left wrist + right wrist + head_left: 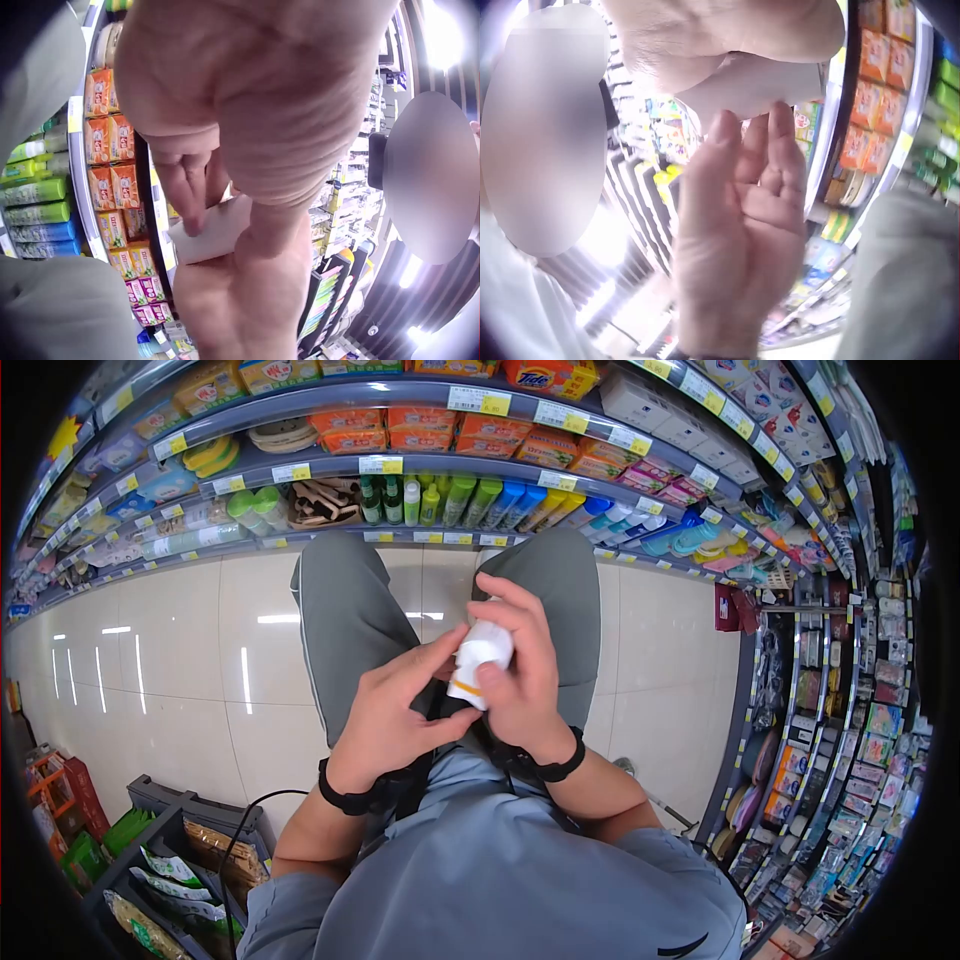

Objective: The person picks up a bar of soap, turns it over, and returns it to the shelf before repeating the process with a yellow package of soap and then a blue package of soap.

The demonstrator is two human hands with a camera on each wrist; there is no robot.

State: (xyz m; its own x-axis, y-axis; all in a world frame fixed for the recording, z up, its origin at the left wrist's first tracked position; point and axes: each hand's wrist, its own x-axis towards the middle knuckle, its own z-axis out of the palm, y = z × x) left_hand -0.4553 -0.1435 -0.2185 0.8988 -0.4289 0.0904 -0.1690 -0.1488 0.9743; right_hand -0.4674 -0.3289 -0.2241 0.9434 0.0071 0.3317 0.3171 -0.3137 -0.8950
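A small white container (484, 650) with an orange band near its lower end is held between both hands, in front of the knees. My right hand (525, 670) grips it from the right, thumb across its front and fingers behind and above. From the other side, my left hand (400, 705) holds it, index finger at its upper left and thumb by the lower end. The left wrist view shows its white side (214, 236) framed by both hands. Left fingertips (781, 116) reach the lower edge in the right wrist view.
Shelves ahead carry green bottles (460, 498), orange soap packs (420, 430) and price tags. More racks of small goods (870, 760) line the right. A dark display rack (190, 805) with packets stands at the lower left. Pale floor tiles (170, 650) lie before the shelves.
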